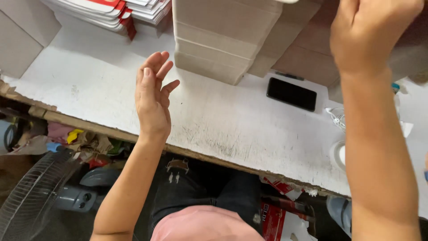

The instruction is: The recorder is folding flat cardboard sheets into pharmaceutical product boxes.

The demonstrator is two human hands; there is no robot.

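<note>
Grey-brown folded cardboard stack (218, 38) is approached by the open, empty left hand (153, 96), while the right hand (368, 33), grip unclear, rests above; grasping seems needed next.

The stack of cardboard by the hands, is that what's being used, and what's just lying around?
In use:
stack of folded cardboard, nearest the open left hand
right hand, raised at the cardboard; its grip can't be made out

Lying about:
black phone
white cable
red and white packs
fan under the table
</note>
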